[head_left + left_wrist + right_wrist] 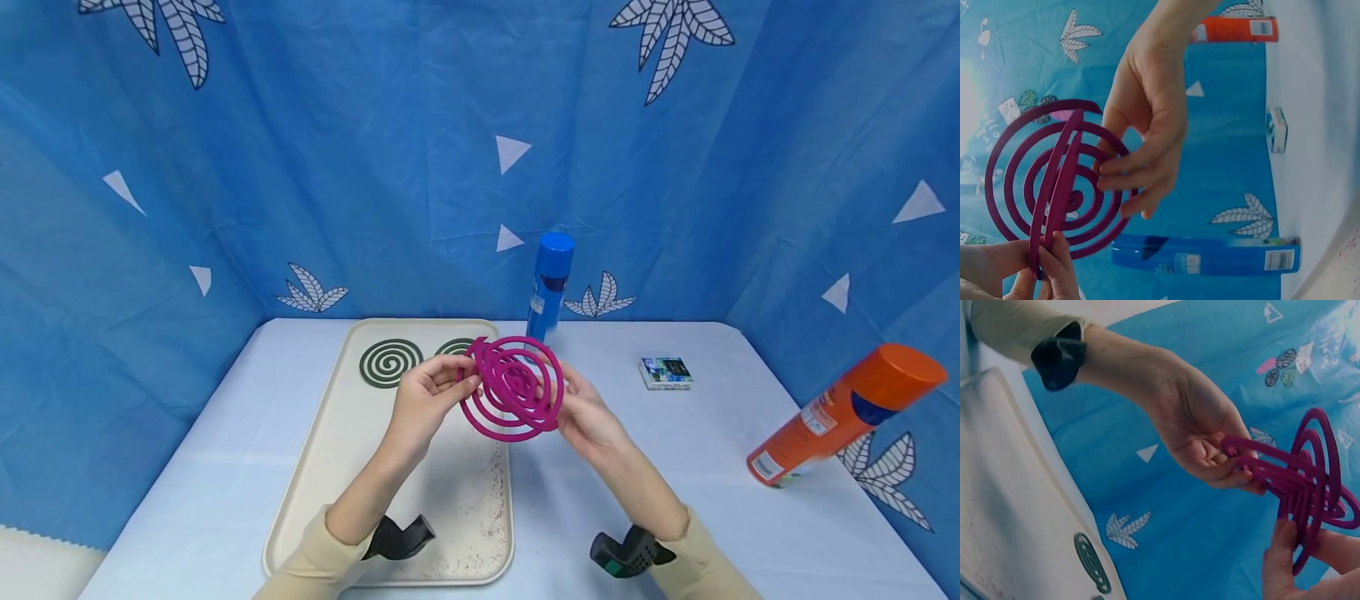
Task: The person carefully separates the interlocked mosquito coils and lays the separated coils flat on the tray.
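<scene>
In front of me, two magenta mosquito coils are held up off the table, one crossing the other at a steep angle with their turns overlapping. My left hand [427,396] pinches one coil [1266,450] at its edge between thumb and fingers. From the other side, my right hand [592,417] pinches the other coil [996,169] by its outer turns. In the left wrist view the right hand's coil shows face-on and the left hand's nearly edge-on. Where the turns meet, I cannot tell whether they are interlocked.
A cream tray [322,500] lies left on the white table, with two green mosquito coils [390,363] at its far end. A blue spray can [551,283] stands behind the hands. Farther right are a small patterned box [666,373] and an orange spray can [832,417].
</scene>
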Demonstrator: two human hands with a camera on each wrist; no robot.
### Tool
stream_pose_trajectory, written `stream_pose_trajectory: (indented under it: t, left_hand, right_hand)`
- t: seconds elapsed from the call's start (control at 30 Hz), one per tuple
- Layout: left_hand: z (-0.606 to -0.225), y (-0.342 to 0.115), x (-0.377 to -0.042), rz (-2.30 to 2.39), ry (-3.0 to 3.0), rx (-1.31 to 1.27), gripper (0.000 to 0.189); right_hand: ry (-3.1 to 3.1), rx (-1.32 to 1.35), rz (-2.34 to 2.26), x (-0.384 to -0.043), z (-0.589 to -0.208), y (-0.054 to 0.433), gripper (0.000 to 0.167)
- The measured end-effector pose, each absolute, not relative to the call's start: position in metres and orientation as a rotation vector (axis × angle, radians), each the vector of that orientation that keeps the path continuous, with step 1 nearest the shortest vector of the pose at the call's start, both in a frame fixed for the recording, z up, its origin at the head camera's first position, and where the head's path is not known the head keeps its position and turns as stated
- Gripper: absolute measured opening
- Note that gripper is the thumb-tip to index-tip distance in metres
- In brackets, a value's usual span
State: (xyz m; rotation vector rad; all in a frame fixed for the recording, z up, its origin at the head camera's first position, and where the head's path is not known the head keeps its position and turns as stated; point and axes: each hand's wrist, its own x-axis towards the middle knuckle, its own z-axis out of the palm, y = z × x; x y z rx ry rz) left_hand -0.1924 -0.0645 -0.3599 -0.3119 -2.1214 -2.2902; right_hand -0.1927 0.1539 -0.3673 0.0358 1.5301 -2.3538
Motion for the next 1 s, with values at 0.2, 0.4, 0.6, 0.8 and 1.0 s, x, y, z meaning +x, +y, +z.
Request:
stream_pose_trajectory:
  t: [0.2,0.4,0.6,0.8,1.0]
  left_hand:
    - [-0.361,-0.064,-0.194,-2.449,-2.051,-0.249,0.037]
    - [-0.364,-0.062,-0.194,-2.541,-2.129,-0.285,0.045]
    - [-0.366,-0.064,-0.192,-2.447,-2.263,-0.408,0.038]
    - [-0.364,-0.066,-0.191,-2.400,-2.414,-0.620,0.038]
    - [-0.362,-0.070,-0.192,-2.383,-2.424,-0.688,0.035]
  right_hand:
    - [1.590,-0.133,-2.299,-0.194,-0.367,0.158,0.065]
    - [1.488,-0.148,-2.373,-0.192,-0.363,0.159,0.063]
    - [1.573,-0.114,-2.344,-0.193,-0.360,0.163,0.061]
    - [1.726,-0.276,-2.216,-0.196,-0.361,0.162,0.070]
    - [1.671,-0.325,-2.282,-0.197,-0.365,0.165,0.055]
